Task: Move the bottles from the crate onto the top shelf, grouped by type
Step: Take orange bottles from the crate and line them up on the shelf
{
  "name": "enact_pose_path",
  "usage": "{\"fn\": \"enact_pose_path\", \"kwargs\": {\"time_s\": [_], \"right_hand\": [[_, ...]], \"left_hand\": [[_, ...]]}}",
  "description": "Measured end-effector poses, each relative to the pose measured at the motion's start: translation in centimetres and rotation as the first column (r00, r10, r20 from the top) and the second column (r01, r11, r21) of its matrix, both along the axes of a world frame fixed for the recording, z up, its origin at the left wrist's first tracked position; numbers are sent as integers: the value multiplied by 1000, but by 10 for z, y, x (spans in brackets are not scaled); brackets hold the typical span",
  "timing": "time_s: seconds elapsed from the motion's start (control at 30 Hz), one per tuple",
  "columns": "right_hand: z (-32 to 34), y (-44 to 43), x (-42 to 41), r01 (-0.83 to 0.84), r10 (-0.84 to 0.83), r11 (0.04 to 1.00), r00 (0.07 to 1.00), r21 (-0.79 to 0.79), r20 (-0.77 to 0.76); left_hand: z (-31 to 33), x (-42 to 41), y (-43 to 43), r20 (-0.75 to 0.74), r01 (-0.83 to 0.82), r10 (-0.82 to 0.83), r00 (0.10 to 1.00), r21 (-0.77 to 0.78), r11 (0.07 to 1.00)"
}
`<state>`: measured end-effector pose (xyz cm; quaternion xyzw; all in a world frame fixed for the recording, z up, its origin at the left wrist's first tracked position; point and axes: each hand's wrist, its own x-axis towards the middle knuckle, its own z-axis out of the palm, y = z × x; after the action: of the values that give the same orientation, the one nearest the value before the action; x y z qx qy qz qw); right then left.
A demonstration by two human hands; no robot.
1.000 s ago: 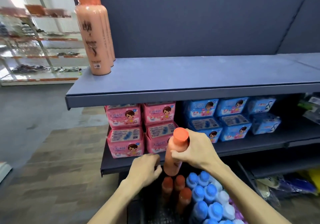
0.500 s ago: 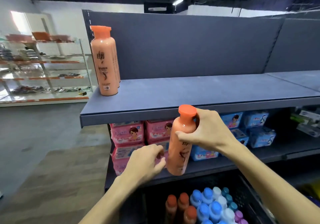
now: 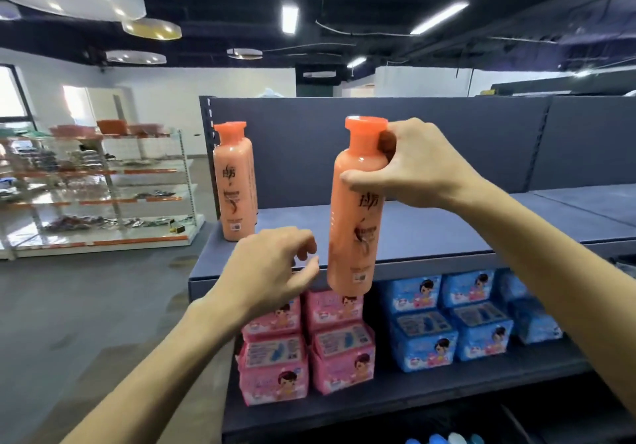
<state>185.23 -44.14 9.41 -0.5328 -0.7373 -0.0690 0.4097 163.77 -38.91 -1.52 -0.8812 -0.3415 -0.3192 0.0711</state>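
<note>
Blue bottle caps (image 3: 437,439) — only slivers along the bottom edge.

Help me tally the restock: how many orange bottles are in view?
3. A held bottle is gripped by the right hand above the top shelf's front edge. Two stand at its left end: a front bottle and a rear bottle mostly hidden; more could be behind.

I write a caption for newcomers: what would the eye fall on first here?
First, the orange bottle, gripped near its neck by the right hand, in front of the top shelf. Then the matching orange bottles standing at that shelf's left end, and pink packs and blue packs below.
</note>
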Motion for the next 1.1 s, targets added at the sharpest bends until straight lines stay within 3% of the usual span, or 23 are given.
{"fn": "enact_pose_path", "kwargs": {"time_s": [0.17,0.33,0.57,0.77,1.0,1.1], "right_hand": [[24,23,-8,1,-1,1000,1000,10,-8],[21,53,-11,32,-32,999,999,-26,-3],[1,88,-11,71,-78,991,995,-116,-56],[-12,103,-6,143,-156,968,987,-205,-49],[-56,87,-1,85,-91,916,996,-392,2],[-87,82,-2,53,-85,907,995,-419,-57]], "left_hand": [[44,-12,18,4,-68,68,998,83,994],[56,-21,34,-22,-141,143,990,73,987],[45,-26,54,-130,-241,259,957,142,960],[33,-21,71,-153,-244,259,954,113,963],[4,-25,75,-138,-242,265,954,168,956],[-4,-36,76,-134,-248,272,953,170,954]]}}
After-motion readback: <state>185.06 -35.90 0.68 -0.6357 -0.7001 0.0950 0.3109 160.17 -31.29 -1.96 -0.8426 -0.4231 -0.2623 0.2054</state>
